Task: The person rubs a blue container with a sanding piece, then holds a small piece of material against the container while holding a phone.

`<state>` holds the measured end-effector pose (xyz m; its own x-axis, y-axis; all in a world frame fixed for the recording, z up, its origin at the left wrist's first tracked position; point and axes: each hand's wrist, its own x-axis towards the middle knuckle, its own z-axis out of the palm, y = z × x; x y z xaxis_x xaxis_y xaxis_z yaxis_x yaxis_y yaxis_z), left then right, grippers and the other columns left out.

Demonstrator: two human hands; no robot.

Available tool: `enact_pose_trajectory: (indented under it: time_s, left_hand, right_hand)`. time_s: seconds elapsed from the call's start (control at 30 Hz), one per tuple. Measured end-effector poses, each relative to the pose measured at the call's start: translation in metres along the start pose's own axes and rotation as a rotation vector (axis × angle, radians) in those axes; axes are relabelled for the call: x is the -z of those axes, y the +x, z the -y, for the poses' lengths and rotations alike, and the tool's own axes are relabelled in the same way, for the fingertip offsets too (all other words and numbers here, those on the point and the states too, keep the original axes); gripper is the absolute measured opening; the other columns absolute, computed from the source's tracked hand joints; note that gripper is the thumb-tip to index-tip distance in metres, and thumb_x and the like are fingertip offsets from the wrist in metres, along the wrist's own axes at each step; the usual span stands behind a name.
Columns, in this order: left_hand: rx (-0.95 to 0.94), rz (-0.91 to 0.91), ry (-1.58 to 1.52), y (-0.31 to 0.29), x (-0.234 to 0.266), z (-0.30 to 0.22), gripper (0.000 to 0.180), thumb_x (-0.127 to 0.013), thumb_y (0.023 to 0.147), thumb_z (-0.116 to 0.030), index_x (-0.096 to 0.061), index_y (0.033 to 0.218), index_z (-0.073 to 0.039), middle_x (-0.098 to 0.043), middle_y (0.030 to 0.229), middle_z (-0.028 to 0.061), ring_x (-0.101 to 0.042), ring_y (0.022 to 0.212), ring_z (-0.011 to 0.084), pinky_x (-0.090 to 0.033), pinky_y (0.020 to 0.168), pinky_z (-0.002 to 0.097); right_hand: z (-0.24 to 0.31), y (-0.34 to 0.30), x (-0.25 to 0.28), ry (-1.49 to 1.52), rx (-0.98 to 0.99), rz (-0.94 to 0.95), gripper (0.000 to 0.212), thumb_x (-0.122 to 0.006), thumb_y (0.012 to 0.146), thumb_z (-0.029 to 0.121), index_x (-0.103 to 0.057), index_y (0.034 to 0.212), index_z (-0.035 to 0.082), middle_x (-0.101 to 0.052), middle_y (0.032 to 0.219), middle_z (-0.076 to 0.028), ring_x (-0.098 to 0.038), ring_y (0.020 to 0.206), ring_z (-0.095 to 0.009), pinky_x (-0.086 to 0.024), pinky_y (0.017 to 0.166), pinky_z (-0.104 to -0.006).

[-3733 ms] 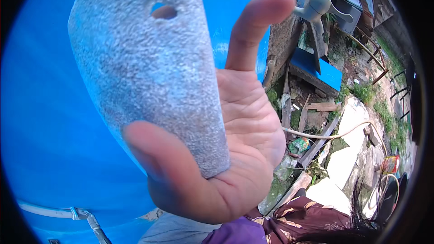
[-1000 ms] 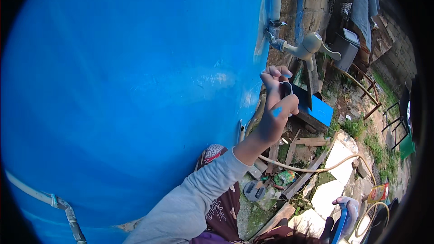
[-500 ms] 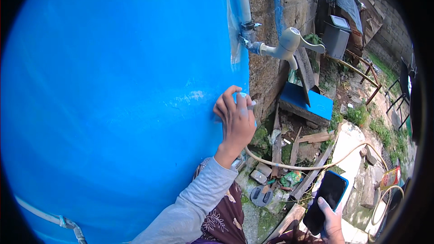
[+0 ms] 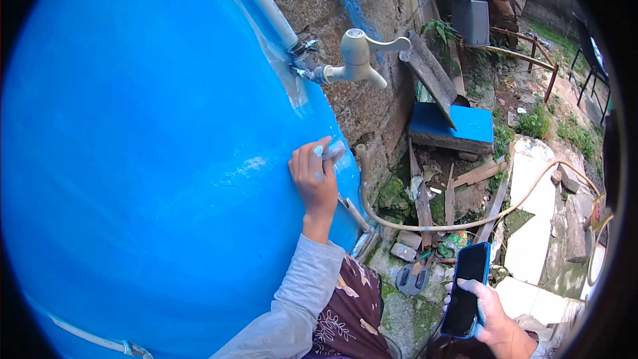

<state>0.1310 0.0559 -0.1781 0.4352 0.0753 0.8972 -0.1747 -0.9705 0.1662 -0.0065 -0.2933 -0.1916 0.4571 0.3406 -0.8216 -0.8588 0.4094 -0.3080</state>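
Note:
My left hand [image 4: 312, 183] presses a small grey rough block [image 4: 332, 151] against the side of a big blue plastic tank [image 4: 153, 179]; the fingers are curled over the block and only its end shows. A pale scuffed patch [image 4: 252, 163] on the tank lies just left of the hand. My right hand [image 4: 493, 316], low at the right, holds a dark phone in a blue case [image 4: 467, 289] upright. A white plastic tap [image 4: 359, 56] sticks out of the tank above my left hand.
A rough stone wall [image 4: 372, 0] stands behind the tank. A beige hose [image 4: 465, 225] loops over the ground past planks, rubble and a blue slab [image 4: 452, 129]. A grey bin [image 4: 470, 16] stands farther back; pale flat stones [image 4: 531, 226] lie at the right.
The grey block was first held up close to the camera. My left hand then went to the tank near the tap and moved down along its side. The phone hand has come into view.

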Motion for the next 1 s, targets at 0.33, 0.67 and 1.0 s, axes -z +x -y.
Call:
enact_pose_trajectory:
  time_s: [0.33,0.67,1.0]
  left_hand:
    - [1.347,0.51,-1.821,-0.044,-0.048,-0.022,0.018,-0.044,0.102,-0.026,-0.05,0.113,-0.013,-0.054,0.088,0.0058,-0.042,0.054,0.0097,-0.033,0.054,0.0242]
    - [1.646,0.223,-2.438,-0.048,-0.048,-0.022,0.04,-0.042,0.091,-0.028,-0.052,0.115,0.003,-0.055,0.084,0.013,-0.05,0.068,0.0228,-0.042,0.072,0.033]
    - [1.525,-0.024,-2.546,-0.028,-0.029,-0.034,0.1,-0.075,0.076,-0.052,-0.025,0.135,0.013,-0.046,0.133,0.0263,-0.048,0.127,0.0336,-0.036,0.113,0.0443]
  right_hand:
    - [-0.029,-0.01,-0.015,-0.178,0.174,-0.051,0.025,-0.062,0.089,0.021,-0.062,0.102,0.0,-0.064,0.081,-0.011,-0.063,0.071,-0.022,-0.054,0.065,-0.0349]
    - [-0.034,0.007,0.005,-0.155,0.055,-0.087,0.03,-0.059,0.089,0.025,-0.063,0.103,-0.001,-0.064,0.08,-0.012,-0.064,0.07,-0.024,-0.054,0.066,-0.0357]
    - [-0.009,0.005,-0.014,-0.004,-0.21,-0.027,0.031,-0.058,0.089,0.028,-0.06,0.105,0.001,-0.062,0.08,-0.011,-0.063,0.07,-0.026,-0.056,0.068,-0.0403]
